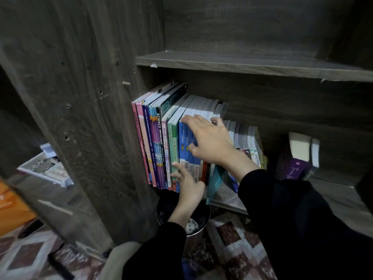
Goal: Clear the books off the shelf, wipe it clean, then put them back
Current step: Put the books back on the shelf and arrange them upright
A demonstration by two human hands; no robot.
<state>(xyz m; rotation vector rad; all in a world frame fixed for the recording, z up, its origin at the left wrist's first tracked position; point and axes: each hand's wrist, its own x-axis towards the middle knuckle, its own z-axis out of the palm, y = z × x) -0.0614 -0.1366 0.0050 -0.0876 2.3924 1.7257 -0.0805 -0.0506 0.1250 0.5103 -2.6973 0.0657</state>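
Observation:
A row of upright books (159, 142) fills the left part of a dark wooden shelf (226, 201), spines outward. My right hand (210, 140) reaches over the top of the blue books in the middle, its fingers lying across their top edges and its thumb on the spines. My left hand (189, 184) is at the bottom of the same blue and green spines, fingers touching their lower ends. Smaller books (252, 142) stand to the right of my right hand. A teal plastic sheet (215, 182) sticks out under my right wrist.
A purple book (292, 168) with white books on it lies at the shelf's right. The upper shelf board (242, 63) is above. A metal bin (197, 221) stands on the patterned floor below. A white tray (46, 168) and an orange bag (12, 207) are at left.

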